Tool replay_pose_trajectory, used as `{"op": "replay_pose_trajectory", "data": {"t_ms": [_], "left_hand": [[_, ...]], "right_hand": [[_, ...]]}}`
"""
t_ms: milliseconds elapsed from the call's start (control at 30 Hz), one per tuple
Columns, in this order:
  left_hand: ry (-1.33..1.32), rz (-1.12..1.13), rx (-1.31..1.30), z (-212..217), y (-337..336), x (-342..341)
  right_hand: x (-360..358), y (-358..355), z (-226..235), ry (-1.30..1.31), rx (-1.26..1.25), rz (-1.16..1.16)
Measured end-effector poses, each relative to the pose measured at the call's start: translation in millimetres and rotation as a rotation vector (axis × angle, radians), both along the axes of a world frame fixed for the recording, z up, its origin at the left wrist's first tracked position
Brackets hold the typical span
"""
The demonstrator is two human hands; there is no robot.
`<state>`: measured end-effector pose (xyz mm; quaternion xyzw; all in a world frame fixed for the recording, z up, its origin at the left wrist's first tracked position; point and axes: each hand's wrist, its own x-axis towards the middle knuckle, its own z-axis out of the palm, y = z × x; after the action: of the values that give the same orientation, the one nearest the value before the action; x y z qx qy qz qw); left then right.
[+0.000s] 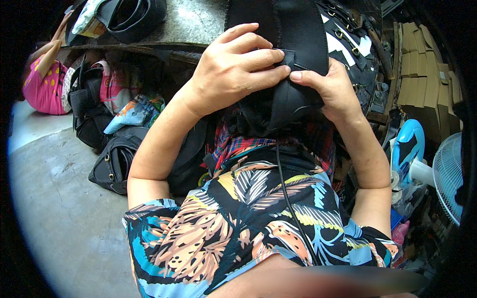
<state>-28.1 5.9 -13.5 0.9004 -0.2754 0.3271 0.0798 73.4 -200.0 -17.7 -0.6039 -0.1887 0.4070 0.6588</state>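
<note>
A wide black panel (pixel 302 27), leather-like with a stitched seam down its middle, hangs over the table's edge toward my lap. My left hand (pixel 243 64) lies over its left side, its fingertips pressing a small black patch (pixel 289 58) against it. From the right, my right hand (pixel 335 89) grips the panel's edge, the thumb on top and the other fingers hidden behind. Left fingertips and right thumb nearly meet beside the patch. Folds of black material (pixel 283 111) hang below both hands.
A worktable (pixel 191 22) carries a rolled black piece (pixel 131 20). Black straps with buckles (pixel 343 37) lie at right, near stacked cardboard (pixel 417 69) and a fan (pixel 447 171). Black bags (pixel 117 164) sit on the floor at left, and a person in pink (pixel 47 87) is beyond.
</note>
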Motion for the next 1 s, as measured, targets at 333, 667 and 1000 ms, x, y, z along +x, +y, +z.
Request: {"op": "replay_pose_trajectory", "data": {"t_ms": [333, 667, 1000], "left_hand": [[-0.022, 0.079, -0.056, -7.4, -9.7, -5.1], [-0.025, 0.217, -0.260, -5.3, -18.2, -0.1], [-0.053, 0.323, -0.418, -2.0, -1.5, -6.1]], "right_hand": [[12.5, 3.8, -4.7, -0.053, 0.003, 0.047], [15.5, -0.1, 0.8, 0.066, -0.039, 0.024], [25.0, 0.0, -2.2, 0.083, 0.078, 0.008]]}}
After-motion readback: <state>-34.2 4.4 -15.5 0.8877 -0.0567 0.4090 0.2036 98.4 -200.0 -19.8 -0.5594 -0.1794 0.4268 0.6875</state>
